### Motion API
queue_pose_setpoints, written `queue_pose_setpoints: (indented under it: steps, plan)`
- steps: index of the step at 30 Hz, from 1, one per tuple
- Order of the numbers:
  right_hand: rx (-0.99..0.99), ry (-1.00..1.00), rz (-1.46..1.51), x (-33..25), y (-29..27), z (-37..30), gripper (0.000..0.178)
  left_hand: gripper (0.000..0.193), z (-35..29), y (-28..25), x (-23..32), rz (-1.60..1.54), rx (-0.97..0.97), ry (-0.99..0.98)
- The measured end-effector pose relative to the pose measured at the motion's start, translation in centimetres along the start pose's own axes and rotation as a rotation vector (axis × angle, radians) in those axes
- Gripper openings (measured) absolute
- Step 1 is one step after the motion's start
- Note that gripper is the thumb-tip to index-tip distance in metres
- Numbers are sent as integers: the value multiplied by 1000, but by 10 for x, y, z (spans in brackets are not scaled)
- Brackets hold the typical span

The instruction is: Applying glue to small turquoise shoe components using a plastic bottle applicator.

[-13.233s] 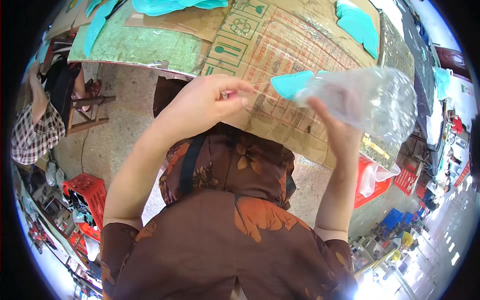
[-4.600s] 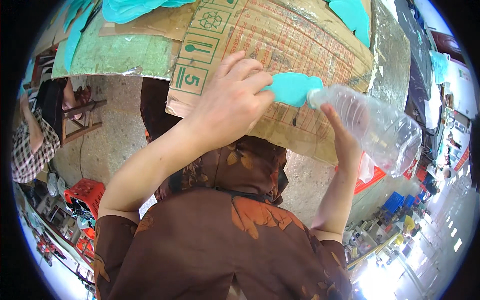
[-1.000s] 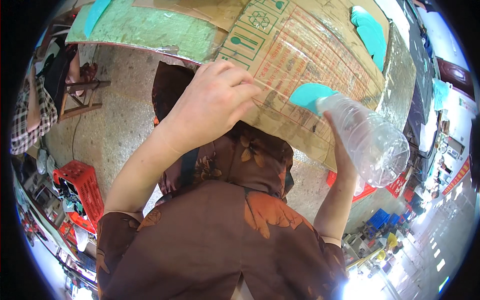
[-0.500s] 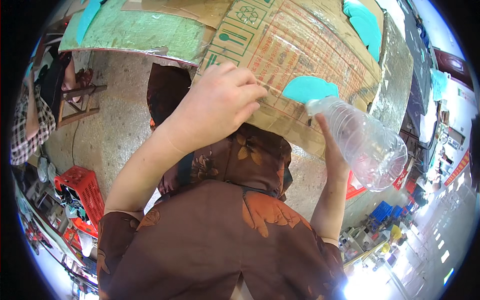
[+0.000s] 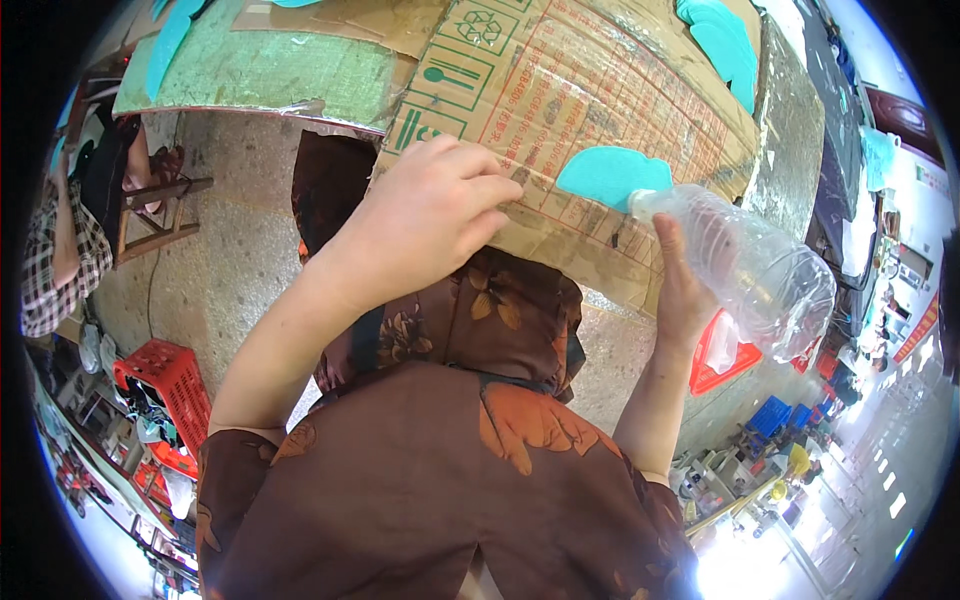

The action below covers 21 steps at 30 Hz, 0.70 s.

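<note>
My right hand [image 5: 682,285] is closed around a large clear plastic bottle [image 5: 750,262], tilted with its white mouth pointing left. That mouth overlaps the right edge of a flat turquoise piece [image 5: 612,176] with a rounded outline, lying on a printed cardboard sheet [image 5: 570,90]. Over the near left part of the cardboard is my left hand [image 5: 430,220], its fingers bent and drawn together. Whatever its fingertips hold, if anything, cannot be made out.
More turquoise pieces [image 5: 722,50] overlap at the cardboard's far right. A green board [image 5: 260,70] adjoins on the left. Red crates [image 5: 165,395] stand on the floor at left and right. Another person in a checked shirt [image 5: 75,265] sits by a wooden stool [image 5: 160,215].
The bottle and my right hand have shifted a little to the right, so the mouth sits at the piece's right edge. My left hand has drifted slightly left.
</note>
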State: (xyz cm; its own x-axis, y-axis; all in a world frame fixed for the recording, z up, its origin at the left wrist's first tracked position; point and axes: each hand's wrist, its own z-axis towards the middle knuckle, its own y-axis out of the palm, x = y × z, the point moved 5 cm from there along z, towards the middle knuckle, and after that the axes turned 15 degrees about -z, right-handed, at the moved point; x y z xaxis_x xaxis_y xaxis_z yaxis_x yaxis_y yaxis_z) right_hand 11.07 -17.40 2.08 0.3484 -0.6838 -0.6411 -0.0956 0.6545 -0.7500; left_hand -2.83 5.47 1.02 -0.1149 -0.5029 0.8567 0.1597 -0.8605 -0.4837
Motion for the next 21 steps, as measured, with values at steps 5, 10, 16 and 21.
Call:
queue_pose_setpoints:
  steps: [5,10,16,21]
  plan:
    - [-15,-201,-249,-21,14,-2,45,22,1,4,0,-18,22,10]
    - [59,-28,-17,-15,13,12,41,23,-3,4,-3,-80,-32,-45]
    - [-17,-345,-373,-48,28,3,51,23,-2,13,-2,-126,-176,-148]
    - [-77,-168,-55,-47,38,24,57,23,-8,10,-9,-137,-185,-155]
